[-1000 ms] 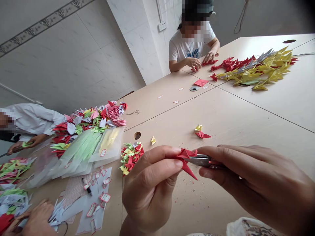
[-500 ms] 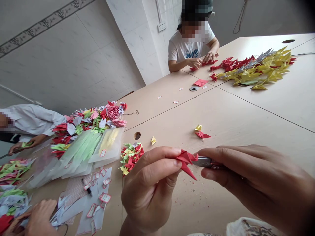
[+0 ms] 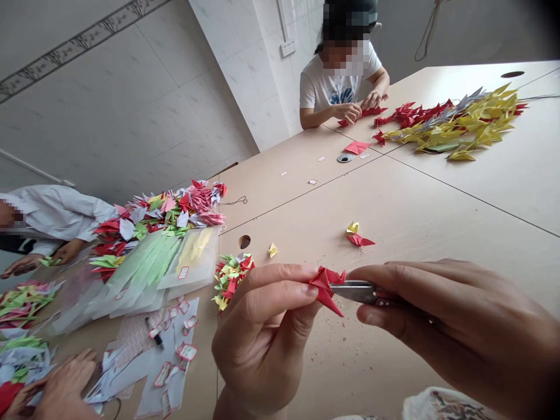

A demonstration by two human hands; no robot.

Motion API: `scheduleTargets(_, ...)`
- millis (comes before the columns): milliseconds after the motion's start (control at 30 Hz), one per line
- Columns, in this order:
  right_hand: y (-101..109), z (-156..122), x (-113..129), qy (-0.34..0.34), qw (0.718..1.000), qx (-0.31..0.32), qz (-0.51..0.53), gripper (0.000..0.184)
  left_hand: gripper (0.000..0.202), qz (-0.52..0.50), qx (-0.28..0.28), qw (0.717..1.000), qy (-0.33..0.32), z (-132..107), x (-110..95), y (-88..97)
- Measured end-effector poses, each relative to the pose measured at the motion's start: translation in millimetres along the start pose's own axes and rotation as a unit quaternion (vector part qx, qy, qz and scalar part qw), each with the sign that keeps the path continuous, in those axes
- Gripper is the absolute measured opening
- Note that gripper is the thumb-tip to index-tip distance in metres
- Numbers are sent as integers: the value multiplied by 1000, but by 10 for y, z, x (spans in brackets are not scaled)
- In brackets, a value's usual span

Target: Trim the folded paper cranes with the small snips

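Note:
My left hand (image 3: 271, 332) is closed, pinching a red folded paper crane (image 3: 324, 286) between its thumb and fingers. From the other side my right hand (image 3: 446, 321) grips a metal pliers-like tool (image 3: 356, 290), its handles mostly hidden in the palm. The tool's narrow jaws reach to the crane's folds; I cannot tell whether they are clamped on the paper. Beyond my hands lie a small red crane (image 3: 361, 240) and a yellow one (image 3: 352, 227), close together. Another small yellow crane (image 3: 272, 250) sits farther left.
Tiny paper bits (image 3: 345, 344) dot the table under my hands. A heap of small cranes (image 3: 231, 280) and clear bags (image 3: 144, 274) lie left, near labels and a black pen (image 3: 155, 335). Co-workers sit left and opposite; strung cranes (image 3: 472, 125) lie far right.
The crane has turned slightly in my left fingers and moved a little left. More of the tool's metal jaws shows now. At left, a co-worker's hands have shifted.

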State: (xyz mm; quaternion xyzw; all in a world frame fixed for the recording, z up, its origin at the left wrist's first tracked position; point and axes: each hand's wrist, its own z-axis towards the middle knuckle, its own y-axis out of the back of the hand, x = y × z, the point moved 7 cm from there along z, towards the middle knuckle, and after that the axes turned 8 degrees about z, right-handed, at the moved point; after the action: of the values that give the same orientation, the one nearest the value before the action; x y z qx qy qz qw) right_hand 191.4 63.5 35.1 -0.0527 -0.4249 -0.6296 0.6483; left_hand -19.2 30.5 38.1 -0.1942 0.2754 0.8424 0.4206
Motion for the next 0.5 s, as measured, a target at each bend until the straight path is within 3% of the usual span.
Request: scheduleTargets(500,-10,45,26,14,1000,-8,-9,18,5,-2,15,1000,-6,11,-6,5)
